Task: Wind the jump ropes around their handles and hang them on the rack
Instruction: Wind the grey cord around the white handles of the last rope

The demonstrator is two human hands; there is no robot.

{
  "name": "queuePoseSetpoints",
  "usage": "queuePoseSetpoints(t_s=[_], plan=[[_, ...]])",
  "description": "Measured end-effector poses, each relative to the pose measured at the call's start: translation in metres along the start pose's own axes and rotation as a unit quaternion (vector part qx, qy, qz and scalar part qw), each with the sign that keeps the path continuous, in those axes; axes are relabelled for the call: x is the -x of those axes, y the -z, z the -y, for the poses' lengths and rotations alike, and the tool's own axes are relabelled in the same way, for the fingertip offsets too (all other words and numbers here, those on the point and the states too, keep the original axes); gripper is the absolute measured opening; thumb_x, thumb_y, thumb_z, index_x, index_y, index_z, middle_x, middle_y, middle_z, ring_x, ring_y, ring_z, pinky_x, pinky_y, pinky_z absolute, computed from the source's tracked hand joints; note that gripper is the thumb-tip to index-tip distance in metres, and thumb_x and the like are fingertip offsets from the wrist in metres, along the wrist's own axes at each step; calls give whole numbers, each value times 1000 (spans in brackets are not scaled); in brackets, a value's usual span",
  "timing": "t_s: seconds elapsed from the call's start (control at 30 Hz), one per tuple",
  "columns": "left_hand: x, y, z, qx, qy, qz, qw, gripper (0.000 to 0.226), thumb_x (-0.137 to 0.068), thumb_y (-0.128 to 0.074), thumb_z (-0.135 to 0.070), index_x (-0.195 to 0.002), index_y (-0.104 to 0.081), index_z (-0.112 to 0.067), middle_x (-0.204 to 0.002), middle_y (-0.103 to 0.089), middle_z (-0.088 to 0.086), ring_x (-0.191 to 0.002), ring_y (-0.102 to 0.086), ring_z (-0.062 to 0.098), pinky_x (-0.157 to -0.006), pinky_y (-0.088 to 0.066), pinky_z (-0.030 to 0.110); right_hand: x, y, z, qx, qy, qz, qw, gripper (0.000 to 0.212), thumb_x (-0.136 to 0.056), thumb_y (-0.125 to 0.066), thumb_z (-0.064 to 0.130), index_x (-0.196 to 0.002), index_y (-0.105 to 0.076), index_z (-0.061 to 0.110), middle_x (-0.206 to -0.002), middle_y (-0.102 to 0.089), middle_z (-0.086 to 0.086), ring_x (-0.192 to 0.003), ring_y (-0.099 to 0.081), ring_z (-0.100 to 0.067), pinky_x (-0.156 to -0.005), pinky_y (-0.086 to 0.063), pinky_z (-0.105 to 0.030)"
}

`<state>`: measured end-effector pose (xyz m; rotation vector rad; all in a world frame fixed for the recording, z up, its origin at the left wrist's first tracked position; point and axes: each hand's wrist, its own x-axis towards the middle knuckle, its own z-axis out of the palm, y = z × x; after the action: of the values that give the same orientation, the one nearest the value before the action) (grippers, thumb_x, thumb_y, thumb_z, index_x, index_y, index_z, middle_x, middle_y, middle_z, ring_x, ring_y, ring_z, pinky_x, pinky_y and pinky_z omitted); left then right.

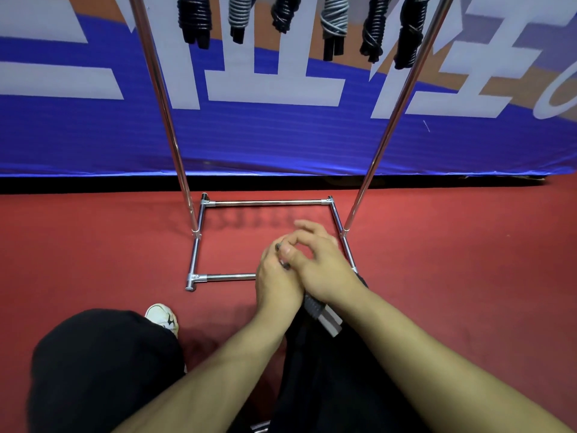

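Observation:
A jump rope bundle (321, 314) with grey handles and dark rope wound on them sticks out below my hands, above my right knee. My left hand (276, 276) grips the upper part of the bundle. My right hand (315, 260) lies over it and pinches a bit of dark rope (278, 246) at the top between thumb and fingers. Most of the bundle is hidden by both hands. Several wound ropes, black ones (194, 17) and grey ones (335, 23), hang from the top of the metal rack (268, 202).
The rack's chrome uprights (165, 114) and square base frame stand on the red floor (93, 245) just ahead of me. A blue banner (281, 135) with white characters runs behind it. My black-trousered knees and a white shoe (164, 317) are below.

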<state>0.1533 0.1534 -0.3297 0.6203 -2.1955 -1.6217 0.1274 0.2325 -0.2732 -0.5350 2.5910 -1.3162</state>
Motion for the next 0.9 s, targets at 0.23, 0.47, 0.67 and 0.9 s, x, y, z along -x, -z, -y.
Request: queuePoseSetpoints(t_s=[0.23,0.47,0.67,0.9], plan=[[-6,21,-33,-31,-57,28,997,13,-81,-56,-17,-77,-61,-28,-76,-59,-1,-71,-56,23,-62,-39,33,-7,38,35,-147,52,-18,988,23,-96,-54,4,-76,-60,12,-89,-58,1,-71,-55,-5,-74,-45,-20],[-14,35,-57,50,-69,76,993,31,-77,-54,-12,-74,-64,-42,-59,-60,-9,-54,-60,26,-56,-55,42,-7,57,65,-164,103,-55,980,16,-96,-53,2,-83,-60,9,-101,-56,-10,-72,-53,2,-63,-43,-6],[-15,54,-76,262,4,124,957,14,-88,-61,-12,-85,-69,-23,-67,-53,4,-50,-49,19,-53,-54,37,-11,55,60,-130,164,-118,971,11,-95,-61,14,-98,-68,21,-100,-62,0,-88,-60,-5,-76,-46,-15],[-29,68,-122,434,31,43,899,27,-105,-42,-30,-99,-64,-17,-76,-57,-1,-51,-53,13,-49,-54,32,8,36,49,-477,-60,-87,872,30,-101,-44,32,-100,-69,16,-93,-63,-6,-83,-58,-20,-70,-51,-32]])
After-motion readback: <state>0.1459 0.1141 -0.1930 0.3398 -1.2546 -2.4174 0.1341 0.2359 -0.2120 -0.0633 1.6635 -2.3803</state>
